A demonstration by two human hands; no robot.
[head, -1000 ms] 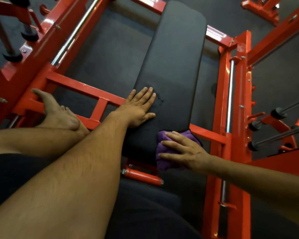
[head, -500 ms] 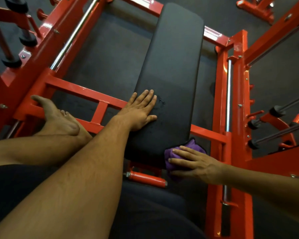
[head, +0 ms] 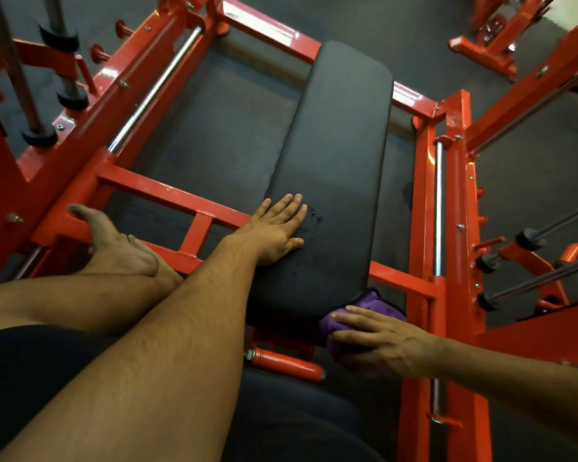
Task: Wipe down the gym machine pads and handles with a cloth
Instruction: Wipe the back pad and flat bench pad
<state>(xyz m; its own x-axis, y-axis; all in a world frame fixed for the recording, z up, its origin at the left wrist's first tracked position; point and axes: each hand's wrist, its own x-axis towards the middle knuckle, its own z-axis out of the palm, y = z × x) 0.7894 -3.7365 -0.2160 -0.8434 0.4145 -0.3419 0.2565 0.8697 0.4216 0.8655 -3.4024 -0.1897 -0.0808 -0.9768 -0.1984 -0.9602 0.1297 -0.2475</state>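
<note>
Purple cloth at the black pad's 5 o'clock corner.
Right hand presses it with straight fingers; left hand lies flat on the pad; orange frame flanks it, a bare foot at 9 o'clock.

Dark floor — bare foot.

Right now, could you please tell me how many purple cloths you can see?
1. The crumpled purple cloth sits at the long black padded bench's near right corner, under the right hand; more could be hidden.

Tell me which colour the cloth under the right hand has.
Purple cloth, seen in the head view.
</note>
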